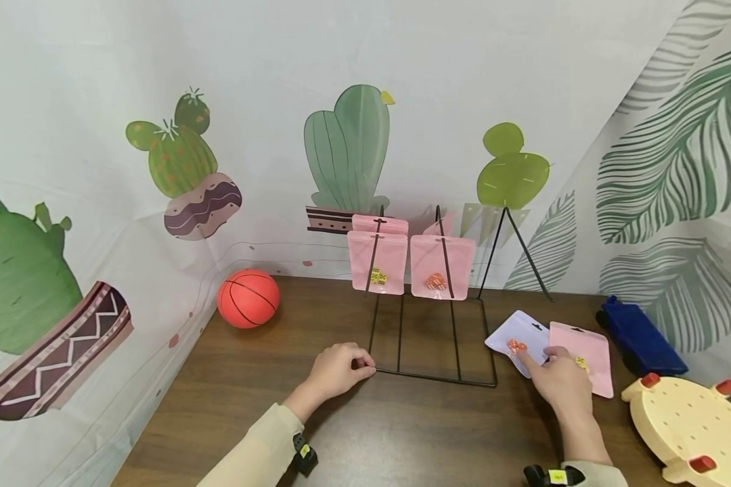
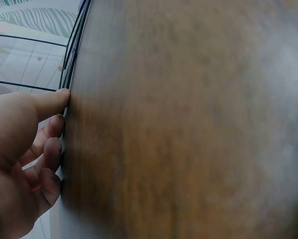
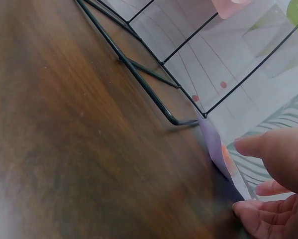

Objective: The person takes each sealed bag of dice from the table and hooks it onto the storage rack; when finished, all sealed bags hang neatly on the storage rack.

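My left hand point(image 1: 338, 370) is at the front left corner of a black wire rack point(image 1: 435, 379), thumb and fingertip pinching the wire; the other fingers curl below in the left wrist view. Over a lavender pouch point(image 1: 526, 326) with orange dice point(image 1: 515, 347) is my right hand point(image 1: 560, 382). Its thumb hangs above the dice, apart from the fingers, whose tips touch the pouch's edge in the right wrist view. Partly under this hand lies a pink pouch point(image 1: 597, 358) with yellow dice point(image 1: 581, 364). More pink pouches point(image 1: 378, 253) hang on the rack's hooks.
At the back left stands a small red basketball point(image 1: 248, 299). To the right are a blue toy vehicle point(image 1: 642, 338) and a cream perforated board with red pegs point(image 1: 700, 419). A cactus-print sheet point(image 1: 268, 135) hangs behind the wooden table point(image 1: 365, 433).
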Available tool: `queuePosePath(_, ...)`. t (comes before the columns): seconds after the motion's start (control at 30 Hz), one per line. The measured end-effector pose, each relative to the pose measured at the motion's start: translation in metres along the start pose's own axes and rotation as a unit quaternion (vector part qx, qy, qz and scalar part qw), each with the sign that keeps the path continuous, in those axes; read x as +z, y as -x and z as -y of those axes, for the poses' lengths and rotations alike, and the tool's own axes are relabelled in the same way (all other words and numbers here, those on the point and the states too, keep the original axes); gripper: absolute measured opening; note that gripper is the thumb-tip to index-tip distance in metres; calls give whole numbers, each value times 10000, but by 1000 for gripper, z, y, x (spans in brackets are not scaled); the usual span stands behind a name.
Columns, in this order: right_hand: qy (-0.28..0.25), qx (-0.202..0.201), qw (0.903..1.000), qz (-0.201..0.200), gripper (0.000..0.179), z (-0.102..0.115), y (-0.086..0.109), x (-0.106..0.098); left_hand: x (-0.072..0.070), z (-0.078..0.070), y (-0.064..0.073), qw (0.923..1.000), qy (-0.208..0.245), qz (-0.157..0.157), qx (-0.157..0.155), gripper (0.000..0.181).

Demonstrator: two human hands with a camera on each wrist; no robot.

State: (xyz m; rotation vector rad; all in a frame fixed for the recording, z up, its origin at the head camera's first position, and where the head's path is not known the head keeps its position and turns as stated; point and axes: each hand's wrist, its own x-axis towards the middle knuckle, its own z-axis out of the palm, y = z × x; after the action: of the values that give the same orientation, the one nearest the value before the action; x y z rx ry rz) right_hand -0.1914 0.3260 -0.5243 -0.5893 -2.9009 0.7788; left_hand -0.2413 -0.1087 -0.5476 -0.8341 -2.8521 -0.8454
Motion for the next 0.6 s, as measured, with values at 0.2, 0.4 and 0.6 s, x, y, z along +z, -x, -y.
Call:
queuePosePath(0.2,-63,-11,10000,-57,90,5,-6,6,0,0,0,10000,11,1,-21,4)
queuePosePath(0.4,-199,-47,9998,-82,82,9,-9,10,0,0,0,10000,29,26,-38,4)
queuePosePath(0.6,-416,-163,9989,-159,76,11,-10,13,-1,0,0,10000,22,25,-44,6)
